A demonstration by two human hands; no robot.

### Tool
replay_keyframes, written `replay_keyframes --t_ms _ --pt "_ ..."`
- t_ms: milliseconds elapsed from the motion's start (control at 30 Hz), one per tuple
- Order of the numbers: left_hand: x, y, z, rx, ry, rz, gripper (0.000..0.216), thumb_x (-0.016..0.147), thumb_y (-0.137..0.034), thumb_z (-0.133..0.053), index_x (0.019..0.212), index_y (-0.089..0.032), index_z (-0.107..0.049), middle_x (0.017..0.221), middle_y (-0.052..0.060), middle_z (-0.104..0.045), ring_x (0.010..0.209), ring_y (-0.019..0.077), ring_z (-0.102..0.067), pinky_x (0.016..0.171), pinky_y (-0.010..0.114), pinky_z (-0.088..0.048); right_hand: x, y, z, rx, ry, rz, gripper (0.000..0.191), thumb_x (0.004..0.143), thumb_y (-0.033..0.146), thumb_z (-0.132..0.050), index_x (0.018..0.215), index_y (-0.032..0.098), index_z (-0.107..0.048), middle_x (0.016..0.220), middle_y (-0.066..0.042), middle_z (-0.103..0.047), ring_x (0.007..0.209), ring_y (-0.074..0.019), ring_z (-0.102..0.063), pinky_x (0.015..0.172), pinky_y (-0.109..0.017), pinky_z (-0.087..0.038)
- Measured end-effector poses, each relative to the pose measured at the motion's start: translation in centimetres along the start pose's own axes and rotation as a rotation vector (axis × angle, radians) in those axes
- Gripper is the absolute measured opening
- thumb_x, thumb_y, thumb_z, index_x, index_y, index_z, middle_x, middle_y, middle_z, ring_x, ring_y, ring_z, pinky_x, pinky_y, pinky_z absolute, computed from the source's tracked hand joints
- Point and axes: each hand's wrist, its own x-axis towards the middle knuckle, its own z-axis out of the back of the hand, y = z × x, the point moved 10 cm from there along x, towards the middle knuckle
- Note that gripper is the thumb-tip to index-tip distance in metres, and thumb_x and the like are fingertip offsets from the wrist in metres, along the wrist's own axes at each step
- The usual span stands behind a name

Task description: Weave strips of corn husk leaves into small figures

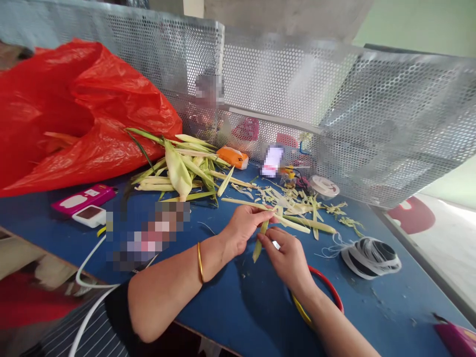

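Note:
My left hand [243, 225], with a gold bangle on its wrist, pinches pale green leaf strips [293, 224] between thumb and fingers above the blue table. My right hand [284, 253] is just to its right, its fingers closed on a short leaf strip [260, 243] that hangs down between the hands. Both hands meet near where the strips cross; the fingertips partly hide that spot. Behind them lie scattered leaf scraps [303, 206]. To the left rests a pile of husk-like leaves [178, 171]. A red and yellow ring-shaped object [329, 285] lies partly under my right wrist.
A red plastic bag [122, 99] bulges at the left. A reel of white thread [372, 258] sits at the right, a tape roll [324, 187] farther back. An orange packet [233, 157], a phone [272, 161] and a perforated metal screen [267, 74] line the back. A white cable [84, 272] crosses the left edge.

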Motion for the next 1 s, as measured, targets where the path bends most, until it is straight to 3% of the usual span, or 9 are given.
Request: replay_keyframes --t_ms 133,300,467,567,667,733,833,933,1000 --pt "0.3 -0.2 0.8 0.053 -0.048 -0.030 0.016 0.066 -0.025 -0.077 0.077 -0.015 -0.072 0.065 0.002 -0.067 0.064 0.0108 -0.058 0.066 0.024 -0.041 -0.3 2.8 1.4 -0.227 -0.035 0.210 0.035 0.098 0.026 -0.044 0.064 0.020 -0.053 0.065 0.000 -0.055 0.061 -0.0141 -0.051 0.062 -0.028 -0.034" --pt "0.4 0.4 0.2 0.038 0.048 0.085 0.023 0.070 -0.033 -0.076 0.077 -0.013 -0.069 0.066 0.002 -0.065 0.066 0.0113 -0.060 0.067 0.025 -0.042 0.1 1.9 5.9 -0.504 -0.302 0.151 0.025 0.098 0.036 -0.046 0.098 0.019 -0.065 0.091 -0.009 -0.067 0.085 -0.0243 -0.059 0.077 -0.035 -0.039" --pt "0.4 0.2 0.4 0.115 0.014 0.033 0.019 0.074 -0.028 -0.074 0.085 -0.013 -0.068 0.060 -0.002 -0.060 0.058 0.0086 -0.056 0.058 0.021 -0.040 1.0 0.1 4.1 -0.347 -0.056 0.104 0.032 0.098 0.035 -0.045 0.073 0.023 -0.061 0.062 0.000 -0.062 0.065 -0.0181 -0.058 0.074 -0.031 -0.040" --pt "0.6 0.4 0.6 0.136 -0.003 0.042 0.015 0.077 -0.027 -0.072 0.082 -0.013 -0.067 0.060 -0.002 -0.059 0.052 0.0069 -0.053 0.053 0.020 -0.038 1.1 -0.5 5.3 -0.269 -0.128 0.034 0.034 0.098 0.036 -0.043 0.072 0.022 -0.061 0.067 -0.002 -0.065 0.070 -0.0184 -0.060 0.071 -0.030 -0.041" --pt "0.3 1.1 0.0 0.115 0.075 0.134 0.020 0.074 -0.030 -0.075 0.078 -0.013 -0.066 0.060 -0.003 -0.058 0.049 0.0055 -0.050 0.050 0.020 -0.038 1.2 -2.1 7.3 -0.153 -0.251 -0.069 0.024 0.093 0.039 -0.049 0.099 0.023 -0.066 0.101 -0.007 -0.071 0.093 -0.0224 -0.065 0.076 -0.032 -0.046" --pt "0.0 1.3 -0.5 0.106 0.127 0.163 0.025 0.071 -0.033 -0.079 0.077 -0.013 -0.065 0.062 -0.003 -0.058 0.052 0.0057 -0.051 0.050 0.020 -0.039 1.7 -3.0 6.6 -0.055 -0.166 -0.083 0.029 0.089 0.040 -0.056 0.110 0.023 -0.065 0.111 -0.008 -0.071 0.103 -0.0245 -0.065 0.084 -0.035 -0.048" --pt "-0.5 1.2 -1.1 0.130 0.170 0.161 0.032 0.067 -0.038 -0.082 0.079 -0.013 -0.066 0.067 -0.001 -0.059 0.059 0.0081 -0.056 0.051 0.020 -0.042 2.0 -3.5 4.9 -0.016 -0.007 -0.072 0.022 0.088 0.037 -0.057 0.101 0.025 -0.070 0.099 -0.004 -0.075 0.096 -0.0239 -0.067 0.095 -0.042 -0.044" --pt "-0.6 1.0 -1.3 0.164 0.173 0.143 0.038 0.066 -0.041 -0.082 0.086 -0.013 -0.065 0.072 0.001 -0.062 0.060 0.0098 -0.059 0.047 0.020 -0.039 1.9 -2.6 5.2 -0.116 -0.055 -0.002 0.019 0.091 0.033 -0.054 0.088 0.027 -0.071 0.087 -0.001 -0.076 0.084 -0.0208 -0.068 0.108 -0.048 -0.032" --pt "-0.5 1.0 -1.2 0.176 0.160 0.143 0.039 0.066 -0.041 -0.082 0.087 -0.013 -0.064 0.073 0.001 -0.064 0.054 0.0075 -0.056 0.043 0.018 -0.032 1.8 -2.2 5.8 -0.145 -0.104 0.022 0.018 0.090 0.033 -0.056 0.085 0.026 -0.072 0.084 -0.001 -0.075 0.082 -0.0203 -0.068 0.107 -0.047 -0.033"
